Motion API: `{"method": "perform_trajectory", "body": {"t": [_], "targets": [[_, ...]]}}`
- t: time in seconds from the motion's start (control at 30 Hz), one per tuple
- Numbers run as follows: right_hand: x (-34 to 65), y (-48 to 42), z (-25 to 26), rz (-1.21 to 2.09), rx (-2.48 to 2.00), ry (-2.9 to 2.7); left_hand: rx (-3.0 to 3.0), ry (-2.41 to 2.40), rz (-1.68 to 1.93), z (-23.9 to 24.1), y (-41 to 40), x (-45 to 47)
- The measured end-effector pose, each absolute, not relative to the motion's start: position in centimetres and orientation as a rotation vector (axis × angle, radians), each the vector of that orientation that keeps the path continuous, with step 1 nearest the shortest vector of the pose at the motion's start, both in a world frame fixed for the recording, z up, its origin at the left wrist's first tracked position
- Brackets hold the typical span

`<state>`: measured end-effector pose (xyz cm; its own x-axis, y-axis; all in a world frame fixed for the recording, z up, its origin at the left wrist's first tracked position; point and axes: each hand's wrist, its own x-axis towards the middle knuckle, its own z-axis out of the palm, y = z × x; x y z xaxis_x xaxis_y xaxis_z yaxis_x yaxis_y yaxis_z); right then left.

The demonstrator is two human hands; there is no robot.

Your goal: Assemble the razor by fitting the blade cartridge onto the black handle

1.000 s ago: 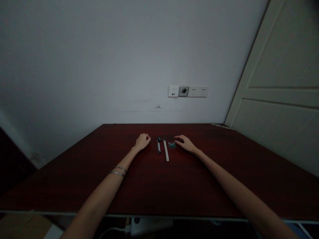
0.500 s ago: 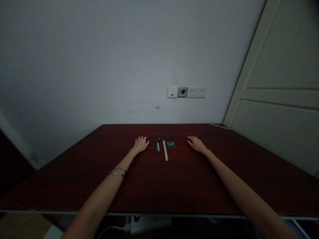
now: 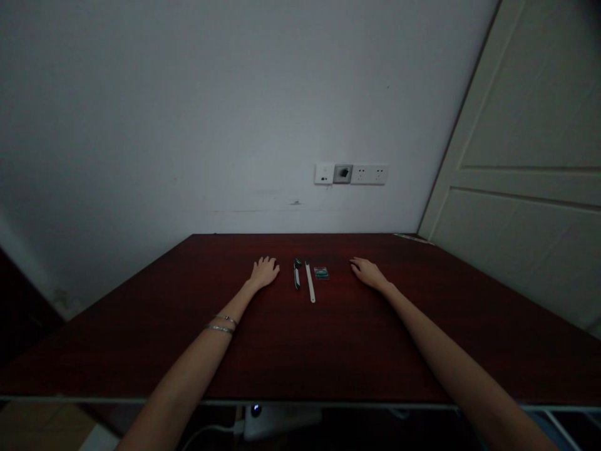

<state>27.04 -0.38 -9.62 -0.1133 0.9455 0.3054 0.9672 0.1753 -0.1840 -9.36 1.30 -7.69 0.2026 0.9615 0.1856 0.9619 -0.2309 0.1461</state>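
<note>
Both my arms reach out over a dark red table. My left hand lies flat on it, fingers stretched out, holding nothing. Just to its right lie a small dark tool and a white strip, side by side and pointing away from me. A small teal packet sits right of the strip. My right hand rests flat and open on the table, a short way right of the packet, touching none of these things. Two thin bracelets circle my left wrist.
A white wall stands behind the table with a row of sockets. A pale door is on the right. A flat light object lies at the table's far right corner. Below the front edge are a white device and a cable.
My right hand has drawn away from the teal packet to the right and now lies flat. My left hand's fingers have uncurled and spread flat.
</note>
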Motion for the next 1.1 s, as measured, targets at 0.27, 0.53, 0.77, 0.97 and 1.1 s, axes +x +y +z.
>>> {"method": "perform_trajectory", "body": {"t": [0.27, 0.53, 0.77, 0.97, 1.1], "targets": [[26.9, -0.5, -9.5, -0.089, -1.813, -2.11, -2.244, -1.983, -0.455, -5.9, -0.2, -8.1], [26.6, -0.7, -9.4, -0.09, -1.828, -2.087, -2.436, -2.095, -0.434, -3.5, -2.7, -3.9], [26.6, -0.9, -9.2, -0.096, -1.822, -2.102, -2.47, -2.065, -0.275, -4.1, -4.0, -2.6], [26.4, -1.0, -9.2, -0.074, -1.827, -2.084, -2.485, -2.094, -0.249, -4.4, -3.9, -2.6], [26.3, -1.1, -9.0, -0.042, -1.809, -2.049, -2.444, -2.121, -0.275, -4.1, -4.0, -2.6]]}}
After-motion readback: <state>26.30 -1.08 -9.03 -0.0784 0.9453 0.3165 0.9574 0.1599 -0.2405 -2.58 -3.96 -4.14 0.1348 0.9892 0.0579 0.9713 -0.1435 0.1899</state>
